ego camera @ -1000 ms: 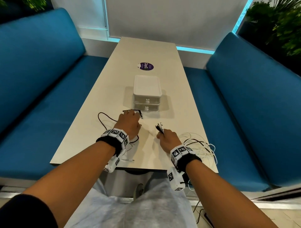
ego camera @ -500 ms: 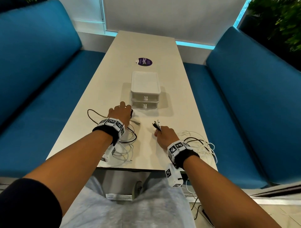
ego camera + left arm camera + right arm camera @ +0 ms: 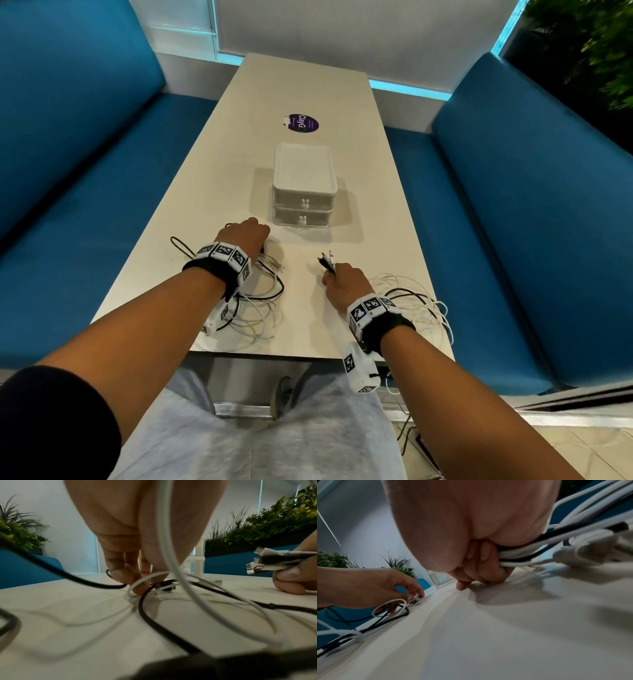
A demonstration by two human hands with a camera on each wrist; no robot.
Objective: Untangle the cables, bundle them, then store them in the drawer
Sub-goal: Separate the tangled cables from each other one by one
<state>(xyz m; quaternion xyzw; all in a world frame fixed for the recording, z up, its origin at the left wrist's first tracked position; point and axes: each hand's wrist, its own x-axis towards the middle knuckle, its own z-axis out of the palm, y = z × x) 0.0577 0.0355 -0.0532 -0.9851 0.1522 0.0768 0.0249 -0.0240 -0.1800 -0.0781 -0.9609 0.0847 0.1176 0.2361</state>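
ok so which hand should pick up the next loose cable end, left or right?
Left. The left hand is already down on the loose cable ends near the drawer unit, fingertips pinching there. The right hand is full, gripping the gathered plug ends.

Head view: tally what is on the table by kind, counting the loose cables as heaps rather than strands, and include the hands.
Drawer unit: 1
Round sticker: 1
Cable heaps: 2, left cable heap and right cable heap
Hands: 2, left hand and right hand, each gripping cable ends
Total: 6
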